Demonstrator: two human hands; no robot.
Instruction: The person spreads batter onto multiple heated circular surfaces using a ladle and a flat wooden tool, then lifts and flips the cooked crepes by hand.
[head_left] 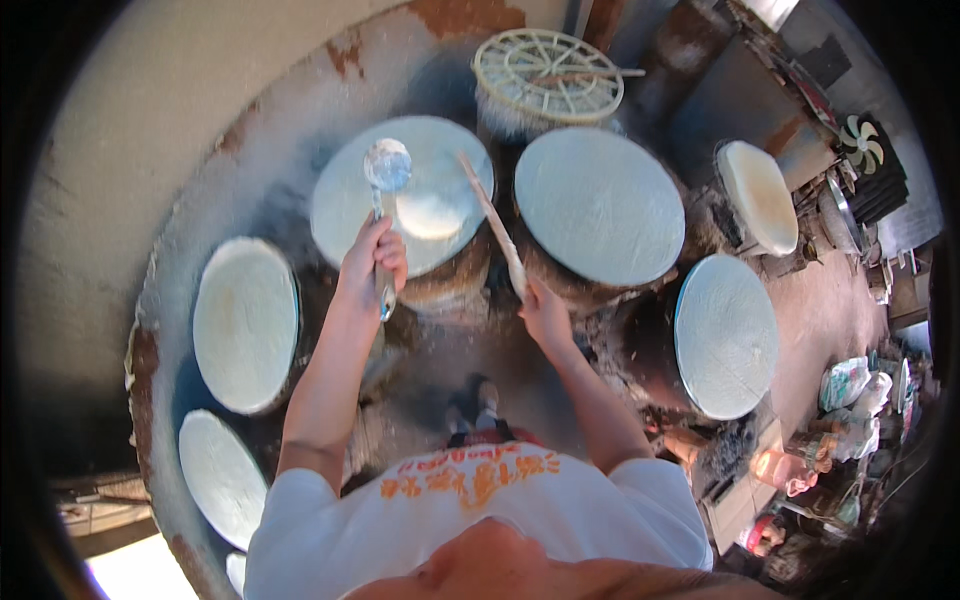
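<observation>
My left hand point(376, 252) is closed round the handle of a metal ladle point(388, 164) with pale batter smeared on its bowl. The ladle is held over a round griddle point(340, 215) covered by a pale sheet. A brighter whitish patch point(430, 214) lies on that sheet, beside the ladle. My right hand point(546, 314) grips the near end of a long wooden stick point(497, 232), its tip reaching over the same griddle's right side. Whether the tip touches the surface I cannot tell. To the right stands another round griddle point(600, 205), also coated pale.
More coated round griddles stand at the left point(246, 325) and right point(727, 335), curving around me. A slatted round rack point(548, 75) sits on a stand at the back. A small fan point(862, 143) is at far right, with bags point(846, 383) and clutter below.
</observation>
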